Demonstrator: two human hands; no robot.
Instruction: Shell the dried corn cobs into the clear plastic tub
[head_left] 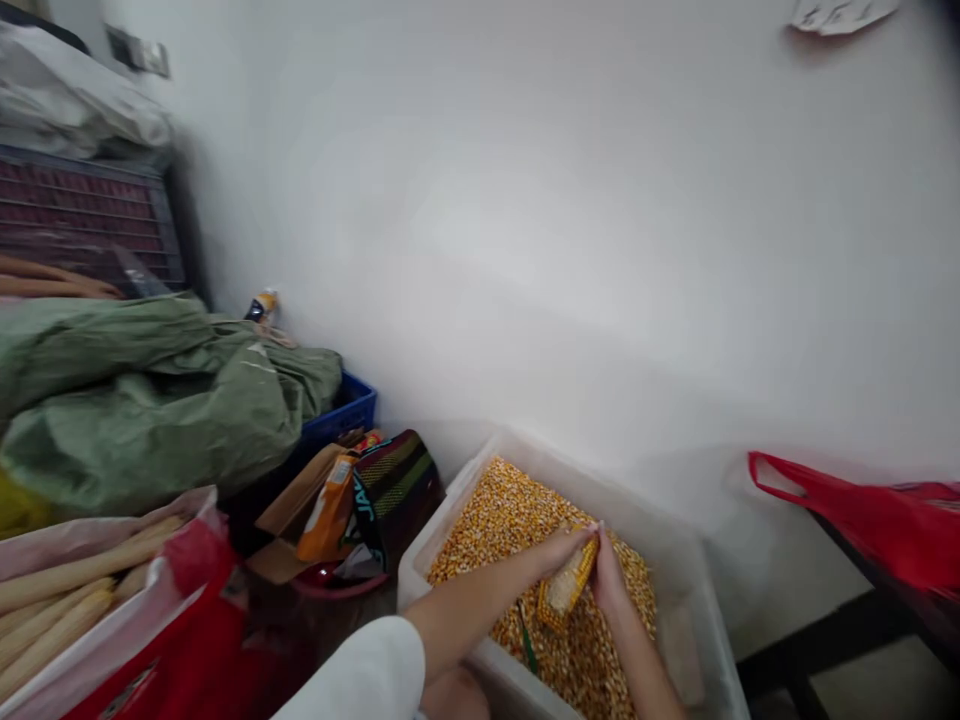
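A partly stripped corn cob [568, 592] is in my two hands, its pale core bare along one side and yellow kernels left on the rest. My left hand [571, 543] closes around its upper end. My right hand [606, 572] wraps the cob's right side, fingers close to the left ones. Both hands are above loose corn kernels [495, 520] that fill much of a white plastic bin [694, 560]. A thin green-edged tool [527, 640] stands among the kernels below my left forearm; its kind is unclear.
Left of the bin are a cardboard box [300, 510] with packets and a red-and-white bag [187, 570] of bare cobs [67, 620]. Behind them, green sacking [165, 410] covers a blue crate [356, 400]. A red bag [877, 510] lies on a dark stand at right; a white wall [525, 250] rises behind.
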